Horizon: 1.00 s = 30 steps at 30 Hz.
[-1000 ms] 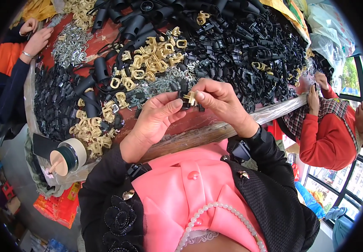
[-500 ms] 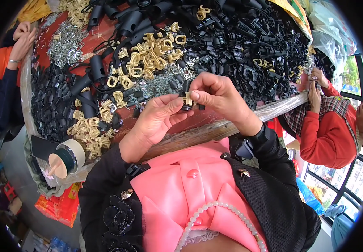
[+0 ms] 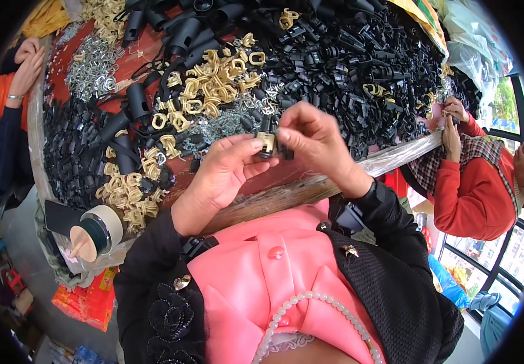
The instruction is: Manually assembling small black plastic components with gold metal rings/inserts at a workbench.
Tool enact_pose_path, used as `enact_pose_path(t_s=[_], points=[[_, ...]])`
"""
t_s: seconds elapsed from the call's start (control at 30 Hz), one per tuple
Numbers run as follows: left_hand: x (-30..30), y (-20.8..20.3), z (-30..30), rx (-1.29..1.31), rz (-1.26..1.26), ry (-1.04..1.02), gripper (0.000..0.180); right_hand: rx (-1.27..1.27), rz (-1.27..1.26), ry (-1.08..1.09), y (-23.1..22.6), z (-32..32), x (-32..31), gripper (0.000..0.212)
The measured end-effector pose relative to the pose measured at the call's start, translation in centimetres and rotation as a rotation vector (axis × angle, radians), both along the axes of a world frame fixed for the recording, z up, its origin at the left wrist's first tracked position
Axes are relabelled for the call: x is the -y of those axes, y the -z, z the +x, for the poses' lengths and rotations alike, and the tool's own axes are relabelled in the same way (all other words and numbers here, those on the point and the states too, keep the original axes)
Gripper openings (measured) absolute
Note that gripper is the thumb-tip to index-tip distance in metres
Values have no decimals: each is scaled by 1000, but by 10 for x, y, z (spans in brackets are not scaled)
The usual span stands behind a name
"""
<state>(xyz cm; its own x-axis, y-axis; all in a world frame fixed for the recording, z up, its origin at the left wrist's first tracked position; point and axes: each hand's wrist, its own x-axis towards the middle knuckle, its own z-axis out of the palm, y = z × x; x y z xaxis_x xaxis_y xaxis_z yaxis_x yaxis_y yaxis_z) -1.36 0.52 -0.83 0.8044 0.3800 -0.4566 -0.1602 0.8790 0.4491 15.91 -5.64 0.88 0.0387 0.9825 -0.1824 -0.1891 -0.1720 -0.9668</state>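
Observation:
Between the thumb and fingers of my left hand is a small black and beige plastic fitting, held upright above the near edge of the table. My right hand is closed in a pinch at the fitting's right side. Something small and dark shows below its fingertips, too blurred to name. Just beyond my hands lie a heap of tiny grey metal parts and a pile of beige plastic clips.
Black plastic parts cover the right of the red table. Black tubes and metal hooks lie left. A wooden edge runs before me. A lidded cup stands near left. Co-workers' hands are at both sides.
The fitting has turned and shifted slightly left, showing more of its beige face. My right fingertips have moved a little off it to the right, and a dark piece shows below them.

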Motion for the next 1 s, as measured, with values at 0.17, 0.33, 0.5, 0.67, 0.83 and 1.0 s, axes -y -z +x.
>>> enact_pose_path(t_s=[0.17, 0.33, 0.5, 0.67, 0.83, 1.0], points=[[-2, 4, -7, 21, 63, 30, 27, 1361, 499, 112, 14, 49, -33, 10], [-4, -2, 0, 56, 77, -71, 26, 1676, 638, 101, 29, 67, -40, 12], [-1, -3, 0, 86, 126, -72, 26, 999, 214, 168, 3, 52, -15, 11], [2, -8, 5, 42, 140, -100, 23, 201, 134, 149, -23, 1, 7, 12], [9, -10, 11, 69, 94, -101, 21, 542, 365, 127, -23, -5, 17, 18], [10, -16, 15, 90, 47, -24, 19, 683, 459, 190, -16, -5, 23, 22]])
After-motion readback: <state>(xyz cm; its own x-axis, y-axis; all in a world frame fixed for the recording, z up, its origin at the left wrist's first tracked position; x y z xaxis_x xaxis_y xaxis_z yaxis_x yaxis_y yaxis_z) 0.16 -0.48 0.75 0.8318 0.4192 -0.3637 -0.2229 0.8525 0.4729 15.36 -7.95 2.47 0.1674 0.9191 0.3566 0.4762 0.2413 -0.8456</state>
